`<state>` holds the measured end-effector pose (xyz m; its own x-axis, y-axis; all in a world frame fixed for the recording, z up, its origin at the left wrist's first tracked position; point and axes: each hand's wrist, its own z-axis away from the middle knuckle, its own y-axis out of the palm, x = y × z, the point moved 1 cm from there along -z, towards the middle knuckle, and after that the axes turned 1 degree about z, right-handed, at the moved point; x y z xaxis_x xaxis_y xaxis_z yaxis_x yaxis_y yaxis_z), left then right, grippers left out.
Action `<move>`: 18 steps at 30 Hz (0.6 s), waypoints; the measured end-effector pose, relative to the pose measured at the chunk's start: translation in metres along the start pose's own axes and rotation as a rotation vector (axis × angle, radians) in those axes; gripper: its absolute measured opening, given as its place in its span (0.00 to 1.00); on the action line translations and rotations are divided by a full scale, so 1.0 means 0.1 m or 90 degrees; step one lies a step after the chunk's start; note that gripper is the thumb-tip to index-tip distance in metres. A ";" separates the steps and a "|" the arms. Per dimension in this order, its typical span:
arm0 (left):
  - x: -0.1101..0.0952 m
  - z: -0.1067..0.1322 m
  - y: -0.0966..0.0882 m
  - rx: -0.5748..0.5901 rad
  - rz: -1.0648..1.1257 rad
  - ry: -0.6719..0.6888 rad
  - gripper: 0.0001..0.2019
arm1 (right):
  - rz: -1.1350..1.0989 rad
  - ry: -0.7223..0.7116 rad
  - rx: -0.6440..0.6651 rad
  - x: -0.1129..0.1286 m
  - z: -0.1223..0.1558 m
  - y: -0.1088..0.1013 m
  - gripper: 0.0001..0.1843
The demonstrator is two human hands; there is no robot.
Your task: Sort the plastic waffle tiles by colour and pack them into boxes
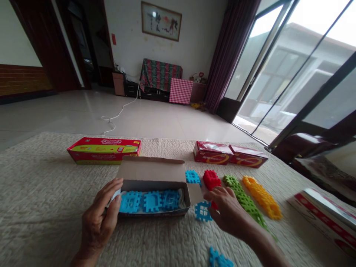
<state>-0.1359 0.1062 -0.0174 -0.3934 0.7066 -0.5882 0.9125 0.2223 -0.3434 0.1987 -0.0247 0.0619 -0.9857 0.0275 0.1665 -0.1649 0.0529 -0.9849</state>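
An open cardboard box (158,214) holds several light-blue interlocking plastic blocks (152,201) in a row, some with window grids. My left hand (101,211) grips the box's left end, its thumb and fingers around the end flap. My right hand (224,205) is just beyond the box's right side flap (195,194), its fingers curled down over red blocks (211,179). A blue window block (203,211) lies against its thumb side. What the right fingers close on is hidden. Another blue block (192,177) lies behind the flap.
Green blocks (244,200) and yellow blocks (261,196) lie in rows on the quilted cover (55,207) at right. A blue block (220,258) is near the front edge. Behind stand a red-and-green box (104,150) and two red boxes (213,152). A white-and-red box (325,218) lies far right.
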 end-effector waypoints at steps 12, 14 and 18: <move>-0.02 -0.02 0.01 -0.001 0.014 0.001 0.15 | 0.065 -0.007 0.018 0.06 0.05 0.32 0.20; -0.02 -0.02 0.01 -0.004 0.018 -0.001 0.16 | 0.073 -0.003 -0.017 0.00 0.11 0.29 0.20; -0.02 -0.01 0.02 -0.007 0.046 -0.024 0.15 | 0.085 0.023 -0.148 -0.15 0.23 0.09 0.18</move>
<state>-0.1329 0.1058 -0.0159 -0.3302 0.6955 -0.6382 0.9398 0.1790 -0.2912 0.2110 -0.0476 0.0493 -0.9955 0.0846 0.0417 -0.0169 0.2746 -0.9614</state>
